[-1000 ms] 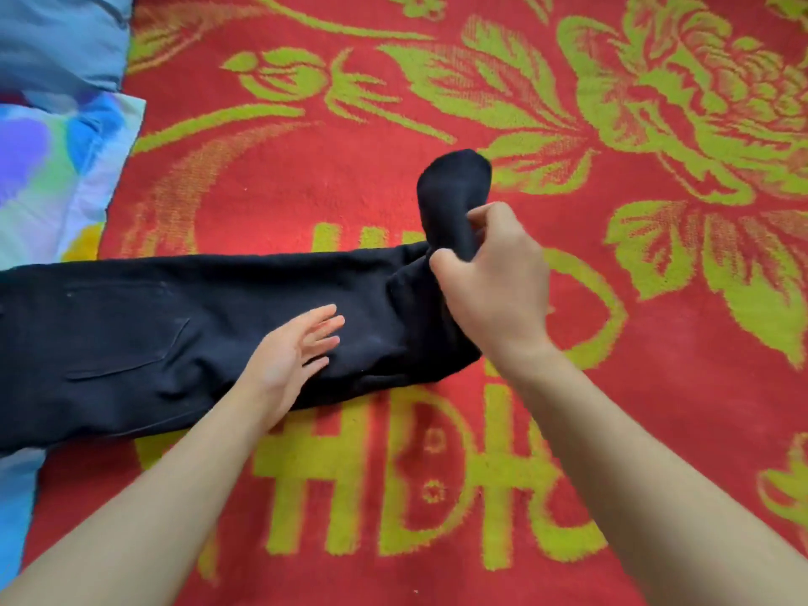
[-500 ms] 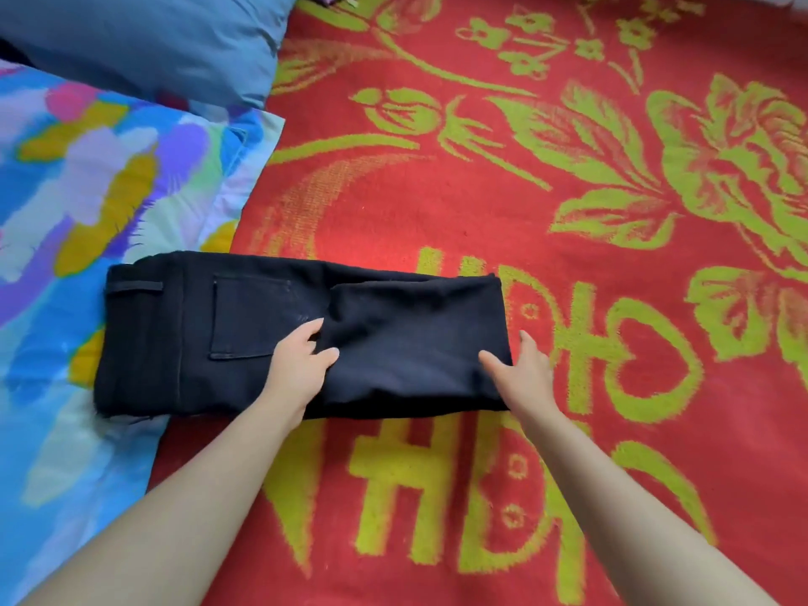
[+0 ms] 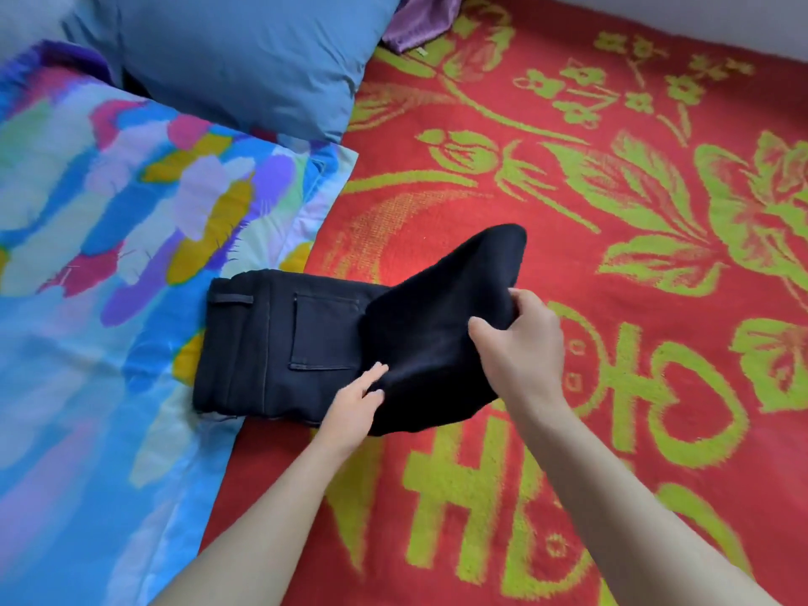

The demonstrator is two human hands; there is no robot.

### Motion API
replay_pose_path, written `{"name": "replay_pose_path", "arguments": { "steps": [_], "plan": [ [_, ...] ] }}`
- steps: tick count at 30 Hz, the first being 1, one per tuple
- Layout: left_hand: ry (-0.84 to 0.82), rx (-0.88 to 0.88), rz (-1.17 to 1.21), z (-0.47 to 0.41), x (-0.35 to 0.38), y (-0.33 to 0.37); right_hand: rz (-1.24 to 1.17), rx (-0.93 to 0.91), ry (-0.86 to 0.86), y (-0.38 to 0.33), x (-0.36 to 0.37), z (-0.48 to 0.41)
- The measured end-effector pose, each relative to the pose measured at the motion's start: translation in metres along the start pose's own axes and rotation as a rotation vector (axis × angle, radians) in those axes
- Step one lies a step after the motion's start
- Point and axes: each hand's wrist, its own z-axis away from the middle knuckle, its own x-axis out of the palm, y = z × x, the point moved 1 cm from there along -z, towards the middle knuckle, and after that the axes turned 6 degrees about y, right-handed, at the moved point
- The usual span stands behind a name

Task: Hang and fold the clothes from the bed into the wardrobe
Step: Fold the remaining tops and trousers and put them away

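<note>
Black trousers lie folded on the bed, waistband to the left, back pocket facing up. Their waist end rests on the colourful quilt, the rest on the red blanket. My right hand grips the folded leg end and holds it lifted off the blanket, arched over toward the left. My left hand presses with straight fingers on the trousers at the fold line, just right of the pocket.
A blue pillow lies at the top left behind the quilt. A purple garment shows at the top edge. The red blanket with green flowers and letters spreads to the right and front.
The leg was folded flat with both hands resting on it. Now my right hand has taken hold of the folded end and lifted it up and leftward; the view has shifted left.
</note>
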Motion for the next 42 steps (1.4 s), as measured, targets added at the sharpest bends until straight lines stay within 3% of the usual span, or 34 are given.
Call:
{"name": "replay_pose_path", "arguments": {
  "steps": [2,4,6,7,9,10,12,14,16,18,20,23,27,32,35,42],
  "plan": [
    [-0.012,-0.127,0.247,0.009,-0.022,-0.001,0.050,-0.172,-0.076,-0.051,0.027,0.027],
    [0.014,-0.287,0.650,0.018,-0.043,-0.007,0.036,-0.332,-0.318,-0.096,0.063,0.057],
    [0.157,-0.332,0.874,0.031,-0.064,-0.024,-0.026,-0.419,-0.634,-0.117,0.091,0.081],
    [0.246,-0.372,1.017,0.037,-0.073,-0.037,-0.066,-0.427,-0.706,-0.116,0.099,0.085],
    [0.295,-0.557,1.243,0.051,-0.087,-0.069,-0.092,-0.400,-0.642,-0.089,0.110,0.083],
    [0.286,-0.613,1.183,0.057,-0.091,-0.084,-0.019,-0.436,-0.498,-0.065,0.112,0.076],
    [0.384,-0.514,0.736,0.071,-0.098,-0.110,0.294,-0.593,-0.259,-0.014,0.114,0.065],
    [0.594,-0.168,0.080,0.073,-0.106,-0.124,0.569,-0.846,-0.330,0.032,0.119,0.060],
    [0.717,0.323,-0.464,0.065,-0.110,-0.127,0.686,-1.101,-0.458,0.068,0.126,0.061],
    [0.633,0.723,-0.821,0.048,-0.102,-0.122,0.770,-1.217,-0.446,0.079,0.132,0.055],
    [0.478,0.820,-1.010,0.025,-0.096,-0.116,0.764,-1.341,-0.291,0.080,0.142,0.052],
    [0.369,0.771,-1.099,-0.008,-0.090,-0.127,0.742,-1.524,-0.182,0.082,0.158,0.037],
    [0.483,0.878,-1.080,-0.024,-0.081,-0.147,0.639,-1.673,-0.237,0.079,0.159,0.026],
    [0.765,0.939,-0.961,-0.038,-0.069,-0.136,0.506,-1.656,-0.346,0.053,0.129,0.013],
    [0.900,0.822,-0.951,-0.048,-0.079,-0.129,0.521,-1.635,-0.365,0.047,0.106,-0.001],
    [0.751,0.755,-0.840,-0.029,-0.095,-0.097,0.620,-1.539,-0.373,0.056,0.074,0.008]
  ]
}}
